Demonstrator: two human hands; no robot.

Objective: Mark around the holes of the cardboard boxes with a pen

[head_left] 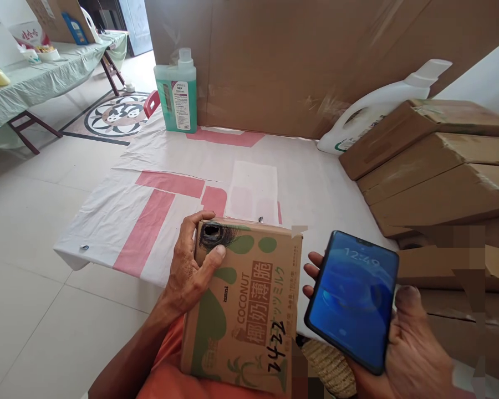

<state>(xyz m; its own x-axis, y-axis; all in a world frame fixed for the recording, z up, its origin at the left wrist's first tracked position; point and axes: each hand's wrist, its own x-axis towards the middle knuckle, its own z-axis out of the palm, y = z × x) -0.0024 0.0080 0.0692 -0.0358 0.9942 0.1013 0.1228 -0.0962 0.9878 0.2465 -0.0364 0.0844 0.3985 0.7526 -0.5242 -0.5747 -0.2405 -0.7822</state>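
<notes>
Phone (353,299) lit up at 12:49, lying across the right hand (416,338), fingertips peeking past its left edge, thumb by the right. Meanwhile the left hand (195,260) grips a cardboard box (241,310), thumb just below the dark hole (211,234), other fingers around the upper-left corner.

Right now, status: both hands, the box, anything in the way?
Left hand gripping cardboard box near its holed corner. Right hand holding phone, screen lit, reading 12:49. Stacked cartons beyond right hand; nothing seen blocking either hand.
</notes>
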